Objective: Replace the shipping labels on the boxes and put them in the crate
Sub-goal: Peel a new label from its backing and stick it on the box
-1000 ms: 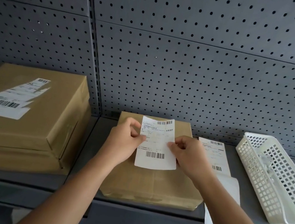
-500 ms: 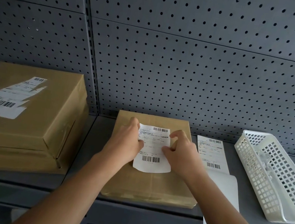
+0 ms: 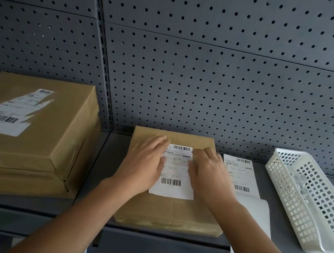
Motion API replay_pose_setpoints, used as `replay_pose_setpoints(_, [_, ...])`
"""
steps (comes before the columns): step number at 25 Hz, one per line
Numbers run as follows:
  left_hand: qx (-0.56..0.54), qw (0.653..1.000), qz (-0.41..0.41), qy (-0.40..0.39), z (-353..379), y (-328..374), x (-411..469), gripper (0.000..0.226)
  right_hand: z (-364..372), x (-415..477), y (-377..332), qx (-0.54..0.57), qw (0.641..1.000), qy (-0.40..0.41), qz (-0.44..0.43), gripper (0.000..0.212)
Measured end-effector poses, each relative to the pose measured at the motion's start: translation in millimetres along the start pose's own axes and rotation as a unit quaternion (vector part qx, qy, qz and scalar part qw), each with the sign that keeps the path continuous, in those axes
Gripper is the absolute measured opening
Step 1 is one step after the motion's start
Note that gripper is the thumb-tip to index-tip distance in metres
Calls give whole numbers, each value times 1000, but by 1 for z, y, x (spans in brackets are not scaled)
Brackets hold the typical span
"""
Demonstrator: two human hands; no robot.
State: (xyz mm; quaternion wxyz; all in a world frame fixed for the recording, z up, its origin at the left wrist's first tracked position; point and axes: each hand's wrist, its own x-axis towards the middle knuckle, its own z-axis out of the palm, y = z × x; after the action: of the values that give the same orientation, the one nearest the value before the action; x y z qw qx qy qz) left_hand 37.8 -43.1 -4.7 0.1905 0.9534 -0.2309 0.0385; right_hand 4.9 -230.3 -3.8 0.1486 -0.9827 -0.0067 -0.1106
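The label is now lying flat on the middle box; half a second ago both hands were pinching it. The left hand and right hand are pressing its two sides with straight fingers, gripping nothing. Three labels are showing: this one, a torn one on the left box, and one on the backing strip just beside the right hand. One white crate is sitting further right.

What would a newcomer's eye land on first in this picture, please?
Probably the centre, where the left hand and right hand press flat on a white shipping label atop the small brown box. Then the larger box at left with its torn label, and the white basket at right.
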Motion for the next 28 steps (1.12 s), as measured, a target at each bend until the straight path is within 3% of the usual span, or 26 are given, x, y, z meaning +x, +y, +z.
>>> replay_pose_setpoints(2, [25,998,27,-48,4,-2,6,56,9,6,-6,2,998,-8,-61,41])
replay_pose_setpoints(4, [52,994,31,-92,8,-4,10,57,19,13,-11,0,995,-67,-79,49])
replay_pose_setpoints(8, [87,991,31,-100,13,-8,11,57,29,15,-14,-46,990,-106,-85,71])
replay_pose_setpoints(12, [79,991,13,-108,8,-18,8,57,26,13,2,-46,991,-113,-52,58])
replay_pose_setpoints(18, [56,992,-30,-108,0,-27,5,59,15,9,10,-21,993,-120,-2,59])
replay_pose_setpoints(22, [48,991,27,-118,0,-3,-15,57,11,-9,-13,-17,992,-109,-65,54])
replay_pose_setpoints(28, [75,988,39,-128,6,0,-23,57,18,-21,-5,-62,987,-119,-86,79])
